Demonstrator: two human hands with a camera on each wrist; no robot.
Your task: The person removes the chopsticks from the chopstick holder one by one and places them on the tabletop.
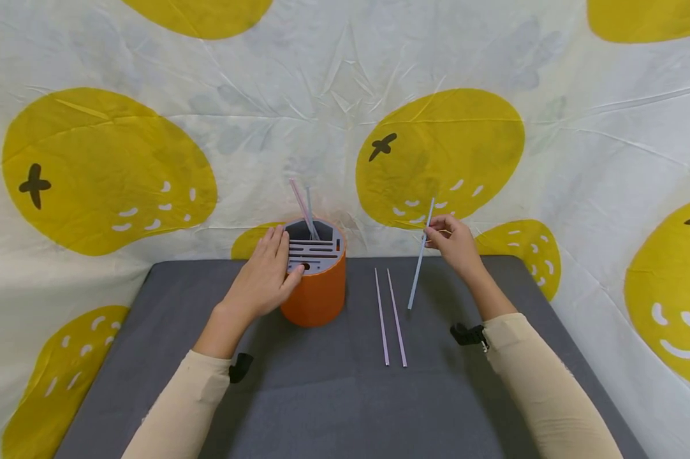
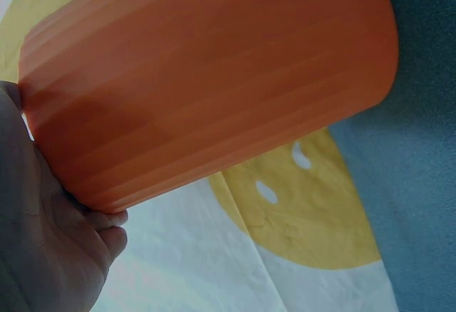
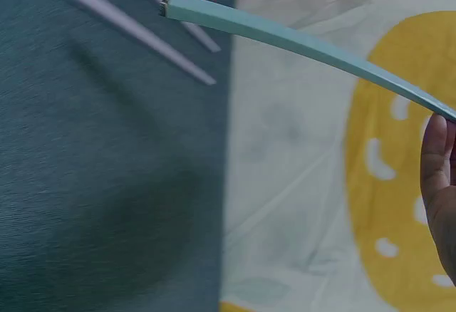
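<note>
An orange cylindrical utensil holder (image 1: 313, 299) with a grey slotted top stands on the table. My left hand (image 1: 261, 271) rests against its left rim, fingers extended, thumb on the top's front edge. In the left wrist view, the holder's ribbed side (image 2: 206, 91) fills much of the picture beside the hand (image 2: 60, 234). My right hand (image 1: 451, 241) pinches a light blue chopstick (image 1: 418, 271) near its upper, thin part, slanted with the thick end down. The right wrist view shows this chopstick (image 3: 285, 41) and the pinching fingers (image 3: 436, 159).
Two pinkish-purple chopsticks (image 1: 382, 319) lie side by side on the dark grey table (image 1: 333, 408), between the holder and my right hand. A pink chopstick (image 1: 299, 199) and a bluish one (image 1: 309, 204) stand in the holder's rear compartment. Fruit-patterned cloth (image 1: 299, 76) hangs behind the table.
</note>
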